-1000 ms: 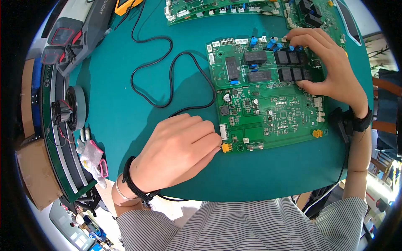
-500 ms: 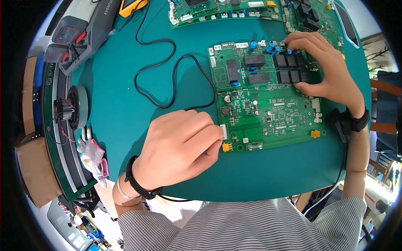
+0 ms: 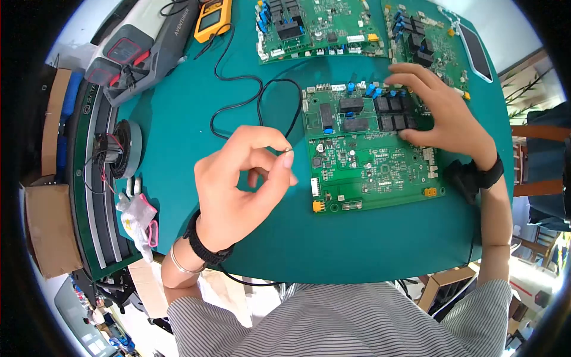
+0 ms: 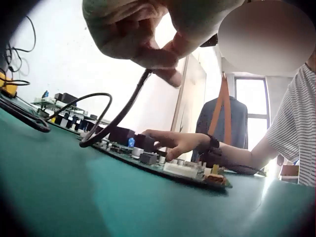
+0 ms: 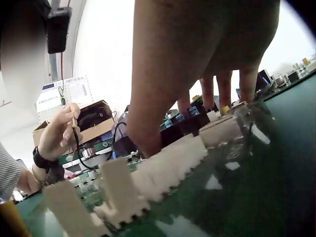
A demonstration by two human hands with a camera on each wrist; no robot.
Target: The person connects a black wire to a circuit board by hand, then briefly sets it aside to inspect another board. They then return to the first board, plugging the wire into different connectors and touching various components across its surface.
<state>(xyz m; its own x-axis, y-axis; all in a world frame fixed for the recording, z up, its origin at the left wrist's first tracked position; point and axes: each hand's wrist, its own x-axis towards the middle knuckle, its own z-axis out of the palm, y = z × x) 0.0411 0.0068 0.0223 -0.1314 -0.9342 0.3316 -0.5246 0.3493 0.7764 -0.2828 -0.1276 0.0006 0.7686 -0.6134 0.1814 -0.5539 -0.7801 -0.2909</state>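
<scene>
My left hand (image 3: 244, 184) is raised left of the green circuit board (image 3: 380, 166), its thumb and forefinger pinching the end of a black test lead. A small metal tip (image 3: 288, 150) shows between those fingertips. The black test lead (image 4: 123, 108) hangs from the fingers and curves down toward the table in the left wrist view. Over the board's far right part, my right hand (image 3: 446, 116) lies with fingers spread; its thumb rests by the black relays (image 3: 392, 122). A white connector (image 3: 315, 187) and a yellow connector (image 3: 319, 206) line the board's left edge.
Two more circuit boards (image 3: 327, 30) (image 3: 431, 53) lie at the back. A yellow multimeter (image 3: 212, 21) and a grey power tool (image 3: 143, 59) are back left. A phone (image 3: 474, 53) lies back right; gloves (image 3: 138, 217) and a round reel (image 3: 126, 149) sit at left.
My left hand has left the white and yellow connectors at the board's left edge and risen away to the left, still pinching the lead's end. The right hand stays over the relays.
</scene>
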